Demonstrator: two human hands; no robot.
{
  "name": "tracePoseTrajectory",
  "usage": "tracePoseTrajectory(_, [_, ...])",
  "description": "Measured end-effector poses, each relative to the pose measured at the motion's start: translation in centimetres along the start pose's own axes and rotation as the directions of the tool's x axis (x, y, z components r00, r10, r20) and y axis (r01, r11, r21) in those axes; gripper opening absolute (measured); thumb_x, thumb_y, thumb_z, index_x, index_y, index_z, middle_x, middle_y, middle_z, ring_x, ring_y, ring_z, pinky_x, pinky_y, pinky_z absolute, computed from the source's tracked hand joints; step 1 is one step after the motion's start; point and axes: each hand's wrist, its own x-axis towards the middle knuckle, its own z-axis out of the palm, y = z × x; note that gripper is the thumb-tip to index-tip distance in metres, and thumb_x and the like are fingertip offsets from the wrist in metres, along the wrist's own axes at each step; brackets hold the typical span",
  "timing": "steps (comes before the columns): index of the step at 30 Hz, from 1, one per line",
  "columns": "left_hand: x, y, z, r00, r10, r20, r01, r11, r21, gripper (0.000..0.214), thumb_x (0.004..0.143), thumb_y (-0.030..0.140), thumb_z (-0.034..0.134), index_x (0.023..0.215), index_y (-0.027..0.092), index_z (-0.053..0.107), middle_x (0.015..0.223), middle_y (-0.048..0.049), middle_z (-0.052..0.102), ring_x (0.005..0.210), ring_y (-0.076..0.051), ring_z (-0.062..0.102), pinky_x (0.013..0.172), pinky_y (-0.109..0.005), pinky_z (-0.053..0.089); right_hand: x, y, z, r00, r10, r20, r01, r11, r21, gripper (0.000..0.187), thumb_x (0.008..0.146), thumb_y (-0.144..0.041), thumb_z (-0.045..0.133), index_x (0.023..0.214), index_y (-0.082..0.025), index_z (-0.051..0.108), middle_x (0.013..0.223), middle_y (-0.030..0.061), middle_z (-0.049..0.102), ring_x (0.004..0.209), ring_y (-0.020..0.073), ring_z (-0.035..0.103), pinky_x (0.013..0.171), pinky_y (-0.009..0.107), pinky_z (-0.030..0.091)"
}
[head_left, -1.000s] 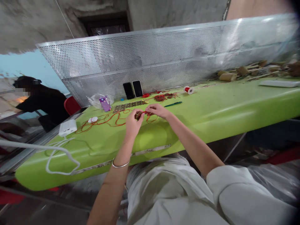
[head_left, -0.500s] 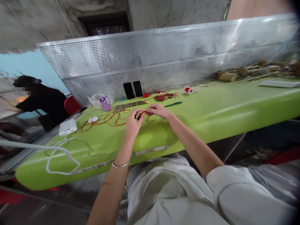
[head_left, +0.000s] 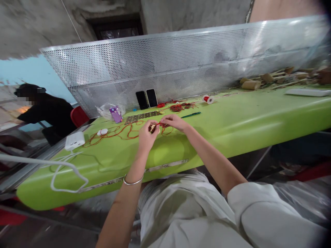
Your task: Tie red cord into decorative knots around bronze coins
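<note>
Both my hands meet over the green table [head_left: 232, 124]. My left hand [head_left: 146, 135] pinches a small pale piece [head_left: 153, 128] with red cord around it. My right hand [head_left: 173, 122] is closed on the red cord [head_left: 163, 126] just to the right of that piece. A long loose run of red cord [head_left: 116, 132] trails off to the left across the table. A silver bangle [head_left: 132, 181] sits on my left wrist.
Two phones [head_left: 147, 99] lean on the perforated metal screen [head_left: 181, 65]. Nearby lie a red thread spool [head_left: 208, 99], a green pen [head_left: 190, 114], a purple packet [head_left: 116, 114], a white charger with cable [head_left: 74, 140] and wooden pieces [head_left: 274, 79] at far right. A person in black [head_left: 43, 110] sits at left.
My fingers have shifted slightly on the cord, and the pale piece now shows more plainly between my left fingers. Arms and table items have stayed in place.
</note>
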Motion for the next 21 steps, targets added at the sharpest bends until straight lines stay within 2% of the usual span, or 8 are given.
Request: tracePoseTrajectory(21, [-0.01, -0.26, 0.04, 1.0, 0.023, -0.004, -0.023, 1.0, -0.014, 0.006, 0.078, 0.018, 0.055, 0.082, 0.022, 0.053, 0.07, 0.0022, 0.058, 0.062, -0.013, 0.055, 0.059, -0.024, 0.042, -0.14, -0.16, 0.02, 1.0, 0.002, 0.017, -0.003, 0.999, 0.04, 0.02, 0.075, -0.034, 0.065, 0.076, -0.014, 0.068, 0.075, 0.0023, 0.065, 0.069, 0.0095, 0.059, 0.074, 0.025, 0.048])
